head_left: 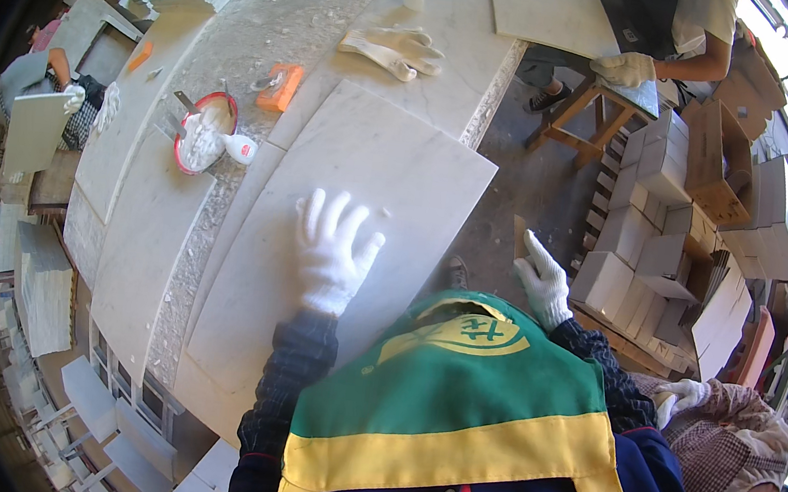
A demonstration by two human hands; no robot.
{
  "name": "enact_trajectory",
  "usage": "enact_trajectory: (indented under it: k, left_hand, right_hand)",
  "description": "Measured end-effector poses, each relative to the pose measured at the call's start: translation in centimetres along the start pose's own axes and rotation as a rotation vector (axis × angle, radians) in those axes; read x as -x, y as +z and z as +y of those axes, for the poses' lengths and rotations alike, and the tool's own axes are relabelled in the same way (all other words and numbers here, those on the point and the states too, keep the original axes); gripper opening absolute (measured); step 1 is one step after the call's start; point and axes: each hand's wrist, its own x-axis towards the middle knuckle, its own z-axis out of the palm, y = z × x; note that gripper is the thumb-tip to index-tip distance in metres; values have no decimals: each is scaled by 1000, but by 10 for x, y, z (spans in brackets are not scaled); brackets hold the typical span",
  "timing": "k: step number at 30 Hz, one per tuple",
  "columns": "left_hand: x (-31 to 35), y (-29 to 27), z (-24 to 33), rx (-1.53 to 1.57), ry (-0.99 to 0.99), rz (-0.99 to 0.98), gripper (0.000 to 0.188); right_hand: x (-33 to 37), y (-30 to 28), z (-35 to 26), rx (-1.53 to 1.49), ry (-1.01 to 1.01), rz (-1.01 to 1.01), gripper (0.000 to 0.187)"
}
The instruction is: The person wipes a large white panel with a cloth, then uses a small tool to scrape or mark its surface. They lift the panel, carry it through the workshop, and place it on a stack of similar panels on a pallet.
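Observation:
My left hand (pixel 330 251), in a white knit glove, lies palm down with fingers spread on a pale grey-veined marble slab (pixel 354 173). My right hand (pixel 545 283), also gloved, is off the slab's right edge, beside my apron (pixel 455 389). A thin tan strip (pixel 519 235) shows at its thumb and forefinger and appears held there; its kind I cannot make out. Beyond my left hand, a red-rimmed bowl (pixel 205 134) contains white paste and a putty knife (pixel 185 104). A small white bottle (pixel 241 149) rests against the bowl.
An orange block-shaped thing (pixel 280 87) and a spare pair of gloves (pixel 394 50) lie farther off. Cardboard boxes (pixel 648 192) are stacked on the right. A co-worker's gloved hand (pixel 625 69) touches another slab near a wooden stool (pixel 583 122). Someone else is close at my right.

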Motion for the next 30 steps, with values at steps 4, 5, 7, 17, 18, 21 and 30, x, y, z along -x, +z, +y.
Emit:
enact_trajectory:
  k: [4,5,7,17,18,21,30]
  left_hand:
    - [0,2,46,196,95,-119,45]
    - [0,2,50,280,176,-103,45]
    - [0,3,53,459,317,-95,44]
    - [10,-4,-46,48,-149,128,40]
    - [10,-4,-58,33,-210,170,39]
    - [15,-4,-86,-123,-314,154,39]
    - [21,1,-96,-187,-370,147,41]
  right_hand:
    - [5,-3,-6,-36,253,-104,54]
    - [5,-3,-6,-19,182,-74,54]
    - [7,-3,-4,9,113,-42,53]
    - [-1,0,-21,133,-237,-25,51]
    - [-6,1,-32,185,-305,-91,50]
    - [-24,11,-73,355,-515,-264,46]
    - [-78,64,-148,675,-326,-461,49]
